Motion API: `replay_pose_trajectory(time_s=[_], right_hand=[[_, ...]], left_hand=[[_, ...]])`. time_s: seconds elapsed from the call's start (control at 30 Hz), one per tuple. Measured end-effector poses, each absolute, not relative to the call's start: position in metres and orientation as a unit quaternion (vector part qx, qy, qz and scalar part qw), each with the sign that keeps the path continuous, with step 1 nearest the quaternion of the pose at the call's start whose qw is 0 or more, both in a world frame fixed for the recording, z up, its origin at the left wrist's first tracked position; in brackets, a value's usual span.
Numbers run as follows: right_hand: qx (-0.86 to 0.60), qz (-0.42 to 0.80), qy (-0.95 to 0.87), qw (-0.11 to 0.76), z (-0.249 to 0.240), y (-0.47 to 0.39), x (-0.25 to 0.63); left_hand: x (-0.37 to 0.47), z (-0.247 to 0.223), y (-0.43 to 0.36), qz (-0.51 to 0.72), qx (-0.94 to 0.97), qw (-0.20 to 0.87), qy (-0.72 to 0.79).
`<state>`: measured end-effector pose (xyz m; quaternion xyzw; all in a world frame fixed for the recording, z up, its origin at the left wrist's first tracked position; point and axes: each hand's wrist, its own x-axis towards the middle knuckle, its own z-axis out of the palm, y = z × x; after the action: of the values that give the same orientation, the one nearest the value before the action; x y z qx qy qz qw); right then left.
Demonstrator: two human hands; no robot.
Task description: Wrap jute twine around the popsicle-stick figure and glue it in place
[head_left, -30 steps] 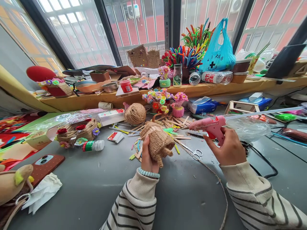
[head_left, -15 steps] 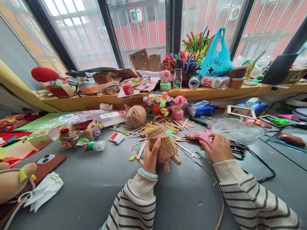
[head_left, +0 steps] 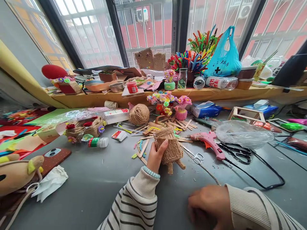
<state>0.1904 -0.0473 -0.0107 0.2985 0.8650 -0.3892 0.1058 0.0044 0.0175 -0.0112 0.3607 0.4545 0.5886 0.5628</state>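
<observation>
My left hand is closed around a small twine-wrapped box, thumb across its near face. Two short twine-covered legs stick out from the box's lower end. Low over the table at the front right is my right hand, smeared by motion, its fingers partly hidden beneath it. Farther back lies a pink glue gun on its side, apart from both hands. A length of twine runs from near the box toward my right hand. Small scissors rest just right of the box.
A ball of twine sits behind loose wooden craft sticks. Black scissors and a clear plastic bag lie right of the glue gun, whose black cord loops forward. On the left are a phone and crumpled tissue.
My right hand has let go of the glue gun and moved down toward the front of the table. My left hand still holds the twine-wrapped box. The view has shifted slightly left.
</observation>
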Motion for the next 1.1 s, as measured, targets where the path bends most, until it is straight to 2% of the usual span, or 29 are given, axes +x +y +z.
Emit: replay_pose_trajectory(time_s=[0.2, 0.33, 0.4, 0.6, 0.8, 0.87, 0.97, 1.1], right_hand=[[0.331, -0.323, 0.88, 0.111, -0.016, -0.057, 0.182], [0.377, -0.276, 0.864, 0.188, -0.02, -0.061, 0.168], [0.387, -0.265, 0.863, 0.189, -0.021, -0.062, 0.167], [0.327, -0.387, 0.86, -0.06, -0.006, -0.048, 0.186], [0.304, -0.554, 0.723, -0.279, 0.013, -0.032, 0.206], [0.319, -0.556, 0.68, -0.356, 0.016, -0.029, 0.211], [0.365, -0.496, 0.626, -0.478, 0.019, -0.028, 0.211], [0.441, -0.423, 0.565, -0.554, 0.023, -0.032, 0.203]], left_hand=[[0.004, -0.021, 0.019, 0.575, 0.399, 0.54, 0.468], [0.004, -0.022, 0.017, 0.566, 0.419, 0.53, 0.472], [0.004, -0.021, 0.016, 0.564, 0.425, 0.531, 0.467], [0.006, -0.013, 0.013, 0.559, 0.428, 0.54, 0.461], [0.009, -0.003, 0.008, 0.541, 0.431, 0.557, 0.46], [0.011, -0.004, 0.007, 0.535, 0.429, 0.568, 0.455], [0.013, -0.006, 0.004, 0.521, 0.428, 0.589, 0.446], [0.015, -0.007, 0.001, 0.5, 0.436, 0.598, 0.45]])
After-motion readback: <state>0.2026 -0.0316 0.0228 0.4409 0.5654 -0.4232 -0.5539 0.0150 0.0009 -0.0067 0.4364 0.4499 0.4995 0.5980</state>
